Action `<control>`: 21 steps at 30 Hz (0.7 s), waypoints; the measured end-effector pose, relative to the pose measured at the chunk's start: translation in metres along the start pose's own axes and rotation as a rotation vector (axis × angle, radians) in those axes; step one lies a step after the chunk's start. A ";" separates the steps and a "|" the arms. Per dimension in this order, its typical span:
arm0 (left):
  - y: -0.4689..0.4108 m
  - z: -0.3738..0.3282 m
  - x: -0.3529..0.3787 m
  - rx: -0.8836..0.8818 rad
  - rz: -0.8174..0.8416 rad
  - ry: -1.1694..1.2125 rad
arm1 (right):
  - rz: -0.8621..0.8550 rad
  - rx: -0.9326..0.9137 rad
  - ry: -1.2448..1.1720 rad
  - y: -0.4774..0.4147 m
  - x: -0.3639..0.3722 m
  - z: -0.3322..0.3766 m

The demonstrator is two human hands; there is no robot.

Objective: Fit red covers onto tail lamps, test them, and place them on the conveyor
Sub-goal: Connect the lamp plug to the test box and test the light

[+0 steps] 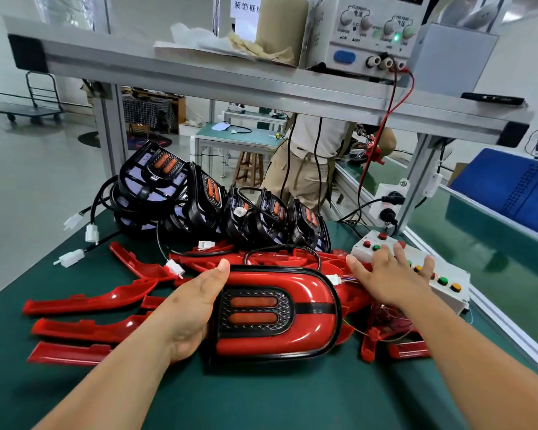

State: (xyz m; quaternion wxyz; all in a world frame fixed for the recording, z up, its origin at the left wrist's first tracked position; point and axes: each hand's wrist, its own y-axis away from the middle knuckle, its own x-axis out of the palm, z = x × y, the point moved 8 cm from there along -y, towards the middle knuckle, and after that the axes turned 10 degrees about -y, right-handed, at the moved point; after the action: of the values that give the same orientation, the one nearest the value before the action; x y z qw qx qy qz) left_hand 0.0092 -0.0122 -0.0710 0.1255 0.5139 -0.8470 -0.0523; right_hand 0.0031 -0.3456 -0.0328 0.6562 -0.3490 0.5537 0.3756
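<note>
A tail lamp with its red cover fitted (280,315) lies flat on the green table mat in front of me. My left hand (193,308) holds its left end, thumb along the top edge. My right hand (392,274) is spread flat with straight fingers over the white test button box (448,283), fingertips at the coloured buttons. The lamp's white connector (334,278) and thin wires sit just left of that hand. Loose red covers (87,302) lie to the left. Bare black tail lamps (205,197) stand in a row behind.
A power supply (370,35) sits on the aluminium shelf above, with red and black leads hanging down. The green conveyor (491,262) runs along the right behind a rail. Another person stands behind the bench. White connectors (72,259) on black cables lie at the left.
</note>
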 end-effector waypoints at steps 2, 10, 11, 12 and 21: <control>0.001 0.001 -0.001 -0.020 -0.020 -0.016 | -0.005 -0.038 -0.024 -0.003 0.000 0.008; 0.004 -0.001 0.000 -0.039 -0.039 0.004 | 0.020 -0.066 0.026 -0.017 0.004 0.031; 0.004 -0.001 0.000 -0.038 -0.037 0.009 | 0.010 -0.054 0.039 -0.018 0.004 0.032; 0.004 -0.001 0.000 -0.038 -0.032 0.015 | -0.004 -0.043 0.045 -0.018 0.005 0.033; 0.007 -0.003 0.001 -0.030 -0.025 0.017 | -0.070 -0.007 -0.015 -0.017 0.010 0.029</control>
State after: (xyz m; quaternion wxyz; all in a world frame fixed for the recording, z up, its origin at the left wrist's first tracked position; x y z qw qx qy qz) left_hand 0.0041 -0.0095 -0.0666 0.1399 0.5229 -0.8386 -0.0620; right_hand 0.0323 -0.3273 -0.0379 0.6719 -0.3676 0.5346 0.3571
